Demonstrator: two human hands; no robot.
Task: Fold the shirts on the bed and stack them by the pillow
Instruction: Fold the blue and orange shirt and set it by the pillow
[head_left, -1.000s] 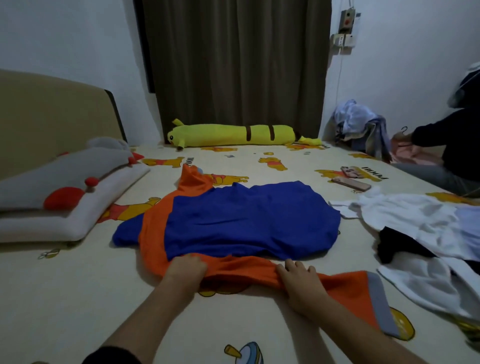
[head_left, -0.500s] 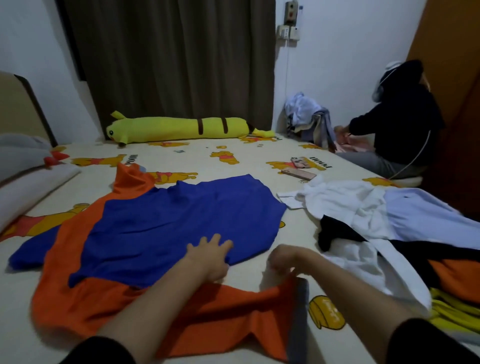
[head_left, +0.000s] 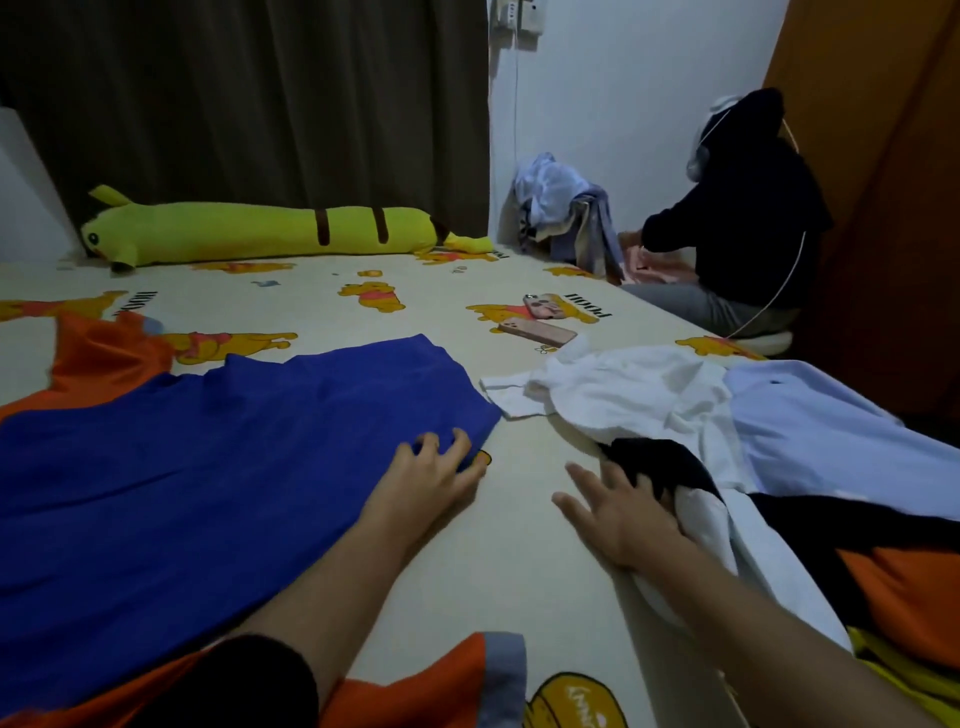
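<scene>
Shirt (head_left: 218, 467), blue with orange sides, lies spread flat on the bed (head_left: 519, 545) and it is my landmark. My left hand (head_left: 431, 478) rests on its right corner, palm down, and the fingers (head_left: 460, 444) are bent like a claw and press into the cloth; I cannot tell if they really pinch it. The forearm comes straight over the blue cloth, with a dark sleeve (head_left: 249, 680) at the elbow. My right hand (head_left: 618, 509) is to the right of the shirt, flat on the sheet, fingers straight and spread, and its far side touches the pile (head_left: 727, 441) of clothes.

The blue cloth looks smooth and thin, with few wrinkles. Its near orange sleeve has a grey cuff (head_left: 506, 675). The pile to the right of the shirt is loose and crumpled: white, pale blue, black, orange and yellow pieces, one over another. The sheet is cream with yellow bear pictures.

Beyond the shirt lie two phones (head_left: 537, 330), flat and pinkish, close together. Further behind the shirt, along the brown curtain (head_left: 260, 104), lies a long yellow plush (head_left: 260, 231) with two brown stripes. Far right of the shirt, a person (head_left: 743, 208) in dark clothes sits beside the bed.
</scene>
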